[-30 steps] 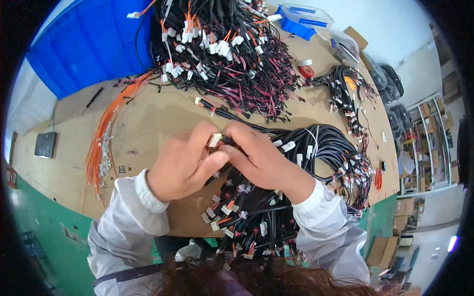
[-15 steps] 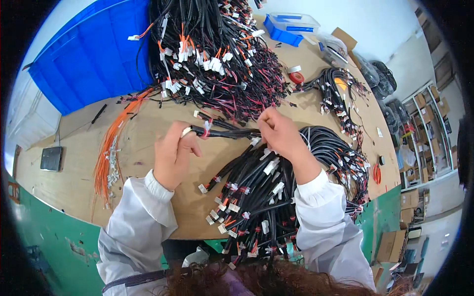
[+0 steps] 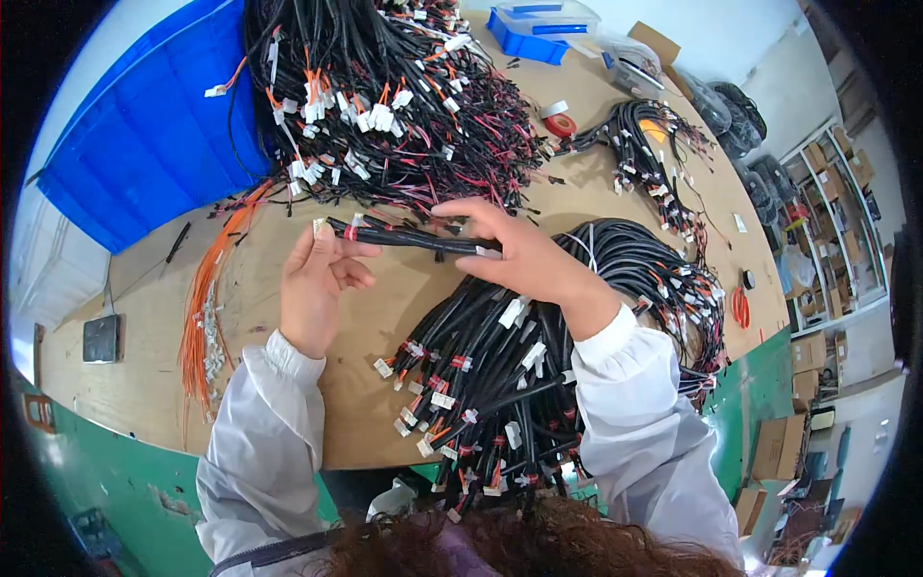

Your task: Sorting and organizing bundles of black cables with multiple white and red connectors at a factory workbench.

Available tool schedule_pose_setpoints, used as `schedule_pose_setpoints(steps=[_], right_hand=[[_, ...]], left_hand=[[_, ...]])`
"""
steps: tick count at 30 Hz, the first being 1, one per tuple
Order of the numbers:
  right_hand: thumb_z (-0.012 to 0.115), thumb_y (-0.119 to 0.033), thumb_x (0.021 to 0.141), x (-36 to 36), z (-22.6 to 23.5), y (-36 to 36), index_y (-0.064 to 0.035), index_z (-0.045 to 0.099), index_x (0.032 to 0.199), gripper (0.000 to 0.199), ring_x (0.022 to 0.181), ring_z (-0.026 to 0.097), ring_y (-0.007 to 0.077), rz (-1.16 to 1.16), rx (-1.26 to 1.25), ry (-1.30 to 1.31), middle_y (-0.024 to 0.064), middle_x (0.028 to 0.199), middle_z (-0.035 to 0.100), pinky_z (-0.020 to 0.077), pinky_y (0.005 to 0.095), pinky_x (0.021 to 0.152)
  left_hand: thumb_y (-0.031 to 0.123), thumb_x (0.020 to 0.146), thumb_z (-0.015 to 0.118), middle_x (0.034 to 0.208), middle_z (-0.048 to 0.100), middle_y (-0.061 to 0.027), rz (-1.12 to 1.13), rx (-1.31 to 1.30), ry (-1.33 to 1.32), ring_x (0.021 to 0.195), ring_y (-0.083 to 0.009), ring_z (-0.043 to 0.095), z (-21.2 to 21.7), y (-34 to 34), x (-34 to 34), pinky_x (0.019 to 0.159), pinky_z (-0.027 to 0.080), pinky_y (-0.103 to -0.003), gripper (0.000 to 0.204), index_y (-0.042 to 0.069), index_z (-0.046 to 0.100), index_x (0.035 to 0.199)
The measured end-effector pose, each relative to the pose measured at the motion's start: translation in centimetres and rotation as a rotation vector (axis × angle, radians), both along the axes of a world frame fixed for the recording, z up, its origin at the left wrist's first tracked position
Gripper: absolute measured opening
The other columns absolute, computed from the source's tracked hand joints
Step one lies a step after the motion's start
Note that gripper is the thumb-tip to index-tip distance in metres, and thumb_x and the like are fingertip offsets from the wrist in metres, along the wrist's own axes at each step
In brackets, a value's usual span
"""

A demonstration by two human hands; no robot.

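Note:
A black-sleeved wire harness point(image 3: 413, 238) stretches between my two hands above the table. My left hand point(image 3: 312, 288) pinches its left end, by a pale connector and a red band. My right hand point(image 3: 538, 260) is around the other end, thumb below and index finger stretched out above; its other fingers are partly hidden. Below and to the right lies a large bundle of similar harnesses point(image 3: 519, 361), with white connectors and tags at their ends. Behind my hands is a big heap of black harnesses point(image 3: 404, 106) with white connectors and pinkish wire ends.
A blue bin point(image 3: 154, 125) leans at the far left. Orange wires point(image 3: 204, 308) lie along the table's left side, near a dark flat box point(image 3: 102, 339). A smaller harness bundle point(image 3: 639, 154), a red tape roll point(image 3: 560, 125) and a blue-and-clear case point(image 3: 538, 34) are at the back right.
My left hand has moved left and slightly up with the harness end. My right hand has turned from a pinch to a wider hold, its index finger now extended. The view has shifted slightly.

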State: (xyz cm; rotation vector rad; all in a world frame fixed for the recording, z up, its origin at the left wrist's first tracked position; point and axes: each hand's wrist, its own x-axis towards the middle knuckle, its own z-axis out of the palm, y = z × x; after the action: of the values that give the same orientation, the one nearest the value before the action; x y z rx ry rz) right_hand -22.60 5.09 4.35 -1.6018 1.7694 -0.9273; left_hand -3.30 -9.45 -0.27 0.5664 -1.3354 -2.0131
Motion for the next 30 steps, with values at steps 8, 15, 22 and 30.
schedule_pose_setpoints(steps=[8,15,22,30], right_hand=[[0.067,-0.011,0.077,1.2,0.6,0.3,-0.0045,0.058,0.089,0.016,0.071,0.059,0.0178,-0.088,-0.417,0.292,0.0061,0.078,0.061,0.0455,0.0285,0.064],[0.07,-0.011,0.073,3.5,0.6,0.3,-0.0045,0.057,0.086,0.019,0.069,0.056,0.0237,-0.087,-0.667,0.181,0.0075,0.076,0.057,0.0438,0.0325,0.062],[0.065,-0.006,0.073,4.4,0.3,-0.1,-0.0064,0.043,0.073,0.022,0.058,0.047,0.0265,-0.089,-0.833,0.304,0.0064,0.062,0.045,0.0373,0.0369,0.054],[0.057,-0.006,0.072,5.3,-0.5,0.1,-0.0037,0.04,0.08,0.019,0.056,0.052,0.0325,-0.128,-0.707,0.296,0.012,0.058,0.047,0.0395,0.0422,0.05]], left_hand=[[0.034,0.094,0.042,0.083,0.065,-0.0111,-0.029,0.062,0.018,0.058,-0.0148,0.056,-0.8,-0.4,0.6,0.058,0.043,-0.027,0.027,0.008,0.049,0.089],[0.033,0.095,0.039,0.081,0.062,-0.0085,-0.091,0.066,-0.089,0.058,-0.0143,0.056,-1.5,-0.9,0.4,0.054,0.042,-0.026,0.029,0.006,0.05,0.096],[0.02,0.093,0.043,0.097,0.056,-0.0084,0.215,-0.534,-0.162,0.075,-0.0169,0.056,-2.3,-1.2,-0.1,0.068,0.044,-0.026,0.03,0.005,0.043,0.119],[0.01,0.085,0.046,0.108,0.056,-0.0104,0.109,-1.494,-0.453,0.111,-0.0293,0.046,-0.4,1.2,-0.8,0.1,0.025,-0.044,0.021,0.005,0.056,0.103]])
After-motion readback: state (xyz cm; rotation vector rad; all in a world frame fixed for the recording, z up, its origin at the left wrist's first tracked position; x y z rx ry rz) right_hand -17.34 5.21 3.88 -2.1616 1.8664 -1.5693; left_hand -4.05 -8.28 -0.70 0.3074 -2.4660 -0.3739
